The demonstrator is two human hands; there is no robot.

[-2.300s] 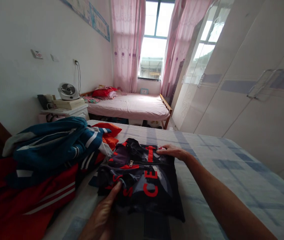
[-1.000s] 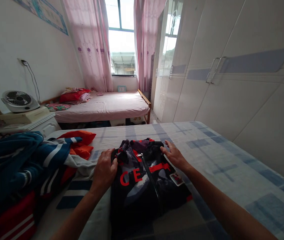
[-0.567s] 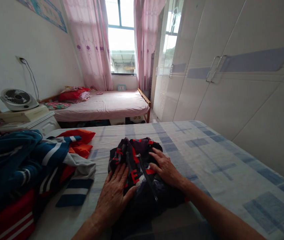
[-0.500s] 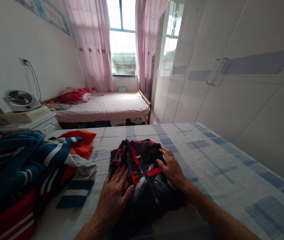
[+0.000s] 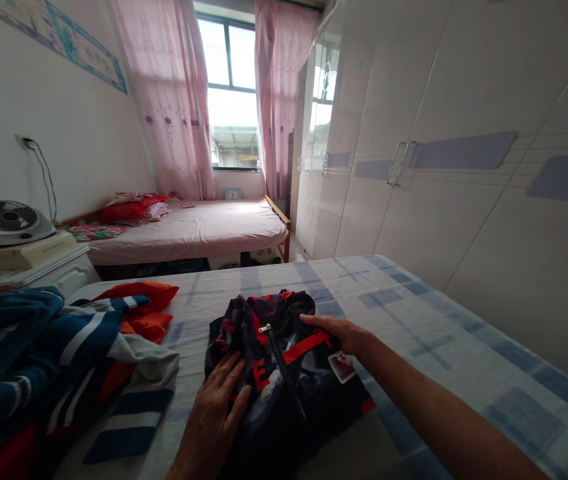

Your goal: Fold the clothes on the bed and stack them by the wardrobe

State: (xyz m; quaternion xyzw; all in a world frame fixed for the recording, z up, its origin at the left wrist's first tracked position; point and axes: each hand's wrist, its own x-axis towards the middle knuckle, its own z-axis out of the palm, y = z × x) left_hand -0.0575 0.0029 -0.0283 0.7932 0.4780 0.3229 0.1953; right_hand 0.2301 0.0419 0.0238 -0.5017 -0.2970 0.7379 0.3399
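Near the closed wardrobe, hands touch a jacket.

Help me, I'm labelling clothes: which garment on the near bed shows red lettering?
The dark zipped garment under the left hand; the heaped clothes farther left show stripes and plain colours, but no red lettering.

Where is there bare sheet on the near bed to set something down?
The widest bare stretch of sheet lies between the right forearm and the bed edge facing the wardrobe. A narrower strip runs beyond the dark garment to the far edge. Left is crowded: the clothes pile leaves only a slim gap beside the garment and left hand.
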